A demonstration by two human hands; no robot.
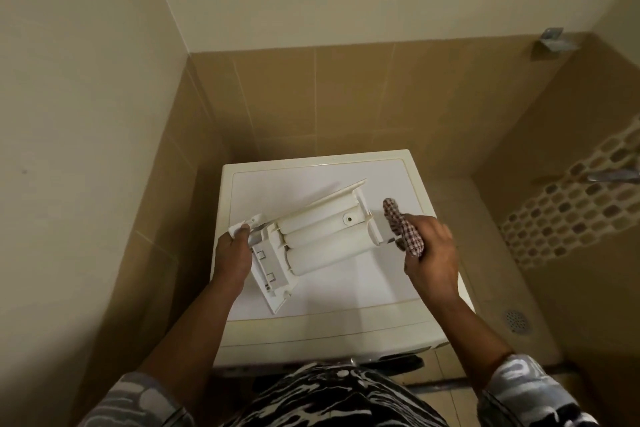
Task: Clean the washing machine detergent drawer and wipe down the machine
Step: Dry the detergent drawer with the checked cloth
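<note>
The white detergent drawer [318, 239] is out of the machine and held upside down over the top of the white washing machine [391, 180], its rounded undersides facing up. My left hand [233, 253] grips the drawer's left end at the front panel. My right hand [429, 250] holds a bunched red-and-white checked cloth [401, 225] just right of the drawer's far end, the cloth's tip pointing up and away. Whether the cloth touches the drawer is unclear.
The machine stands in a corner between tan tiled walls. A floor drain [517, 321] lies to the right. A mosaic tile strip [575, 204] with a metal fitting [613, 176] runs along the right wall, and a metal bracket [554, 40] sits higher up.
</note>
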